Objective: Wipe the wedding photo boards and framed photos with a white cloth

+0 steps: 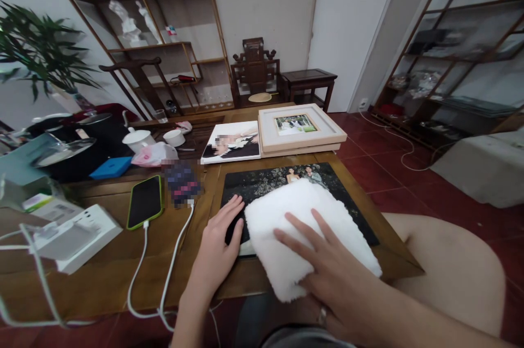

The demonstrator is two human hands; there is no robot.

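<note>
White, fluffy cloth (272, 255) covers much of a dark photo panel (262, 185), which lies flat on the wooden table (235, 279) near its right end. The person's right hand (327, 260) is on top of the cloth, fingers spread apart and touching it from above. The left hand (223, 230) lies palm down at the panel's left edge, fingers close together and thumb held away, with nothing in its grasp. Past the cloth's far edge, two printed figures show on the panel. Behind it, a smaller photo (216, 150) sits just left of a stack of picture frames (266, 128). Left of the panel, a phone (145, 203) in a lime-green case has a white cable plugged in; the blurred thing (183, 183) beside it, also on a cable, may be another phone. Farther left, a small box (53, 208) bears a green-and-white label, its print too small to read, beside a larger white box (92, 233).
</note>
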